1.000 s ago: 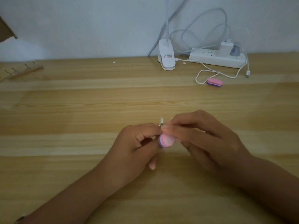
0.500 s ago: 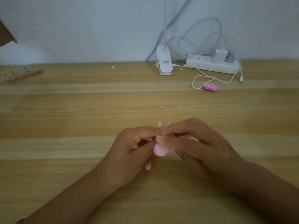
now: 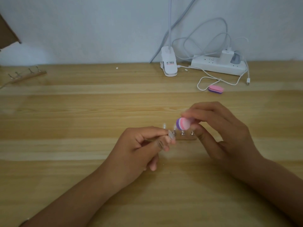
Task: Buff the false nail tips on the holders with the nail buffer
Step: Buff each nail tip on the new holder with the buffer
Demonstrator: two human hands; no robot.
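My right hand (image 3: 218, 128) pinches a small pink and purple nail buffer (image 3: 183, 123) by its far end, lifted just above a wooden nail holder strip (image 3: 186, 136) with metal clips. My left hand (image 3: 139, 149) pinches a clear false nail tip (image 3: 171, 135) on its clip at the strip's left end. Another clear tip (image 3: 164, 125) stands just behind my left fingers. The left part of the strip is hidden by my fingers.
A second pink and purple buffer (image 3: 215, 89) lies at the back right beside a white cable (image 3: 206, 79). A white clamp lamp base (image 3: 168, 63) and power strip (image 3: 216, 64) stand at the wall. Another holder strip (image 3: 26, 76) lies far left.
My right hand has lifted the buffer up and to the right, away from the tip in my left hand. The clips of the holder strip now show between the hands.
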